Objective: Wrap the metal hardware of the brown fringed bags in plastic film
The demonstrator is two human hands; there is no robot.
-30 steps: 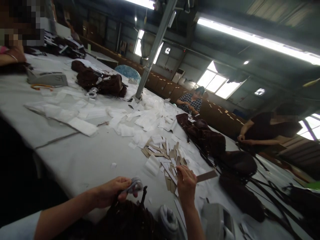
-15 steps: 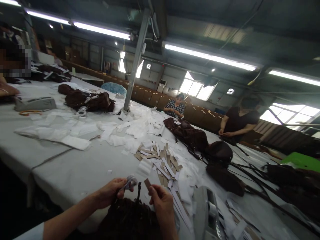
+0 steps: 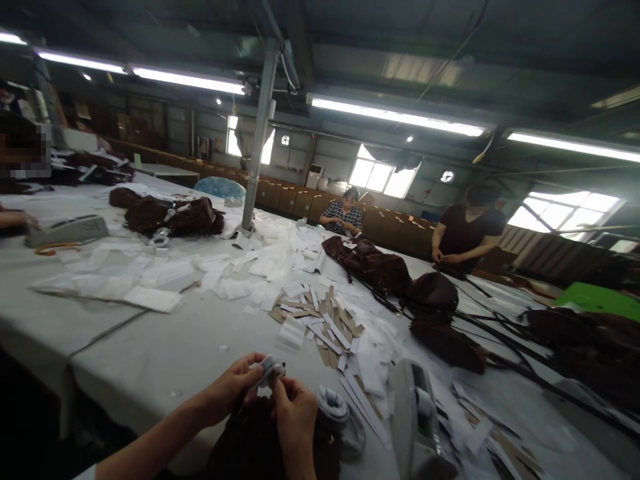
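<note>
My left hand point(image 3: 234, 387) pinches a small grey-white piece point(image 3: 271, 370) above a dark brown furry item point(image 3: 250, 443) at the table's near edge. My right hand point(image 3: 295, 413) meets it, fingers closed on the same piece; the cardboard strip it held cannot be made out. A grey roll point(image 3: 336, 419) lies just right of my hands. A heap of brown and white card strips point(image 3: 325, 321) lies beyond them.
The long white table point(image 3: 150, 333) carries white paper pieces point(image 3: 150, 270), brown furry bags point(image 3: 173, 215), black straps point(image 3: 500, 347) and a grey tool point(image 3: 420, 413). Two people work at the far side; another person's hand shows at the far left.
My right hand left the strip heap with a cardboard strip, drew back toward me and closed against the piece in my left hand. The view levelled and tilted upward.
</note>
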